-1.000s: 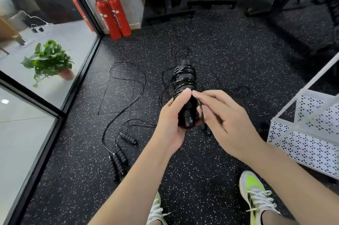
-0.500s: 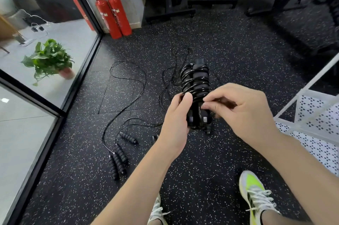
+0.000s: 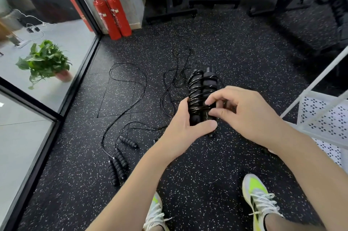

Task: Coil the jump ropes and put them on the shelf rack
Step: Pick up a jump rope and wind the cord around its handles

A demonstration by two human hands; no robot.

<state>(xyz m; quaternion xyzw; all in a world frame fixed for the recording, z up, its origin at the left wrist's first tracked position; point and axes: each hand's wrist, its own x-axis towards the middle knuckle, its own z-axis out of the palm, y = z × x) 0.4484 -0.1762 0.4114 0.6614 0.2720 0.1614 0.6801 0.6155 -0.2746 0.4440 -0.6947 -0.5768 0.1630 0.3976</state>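
Rope bundle (image 3: 202,97) raised mid-scene, gripped low by left hand (image 3: 185,127); right hand (image 3: 243,116) now pinching the last turn against paired handles. Nearly coiled; shelf rack (image 3: 323,116) waiting right.

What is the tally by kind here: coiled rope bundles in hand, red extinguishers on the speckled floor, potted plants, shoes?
coiled rope bundle: 1
red extinguishers: 2
potted plant: 1
shoes: 2
Total: 6
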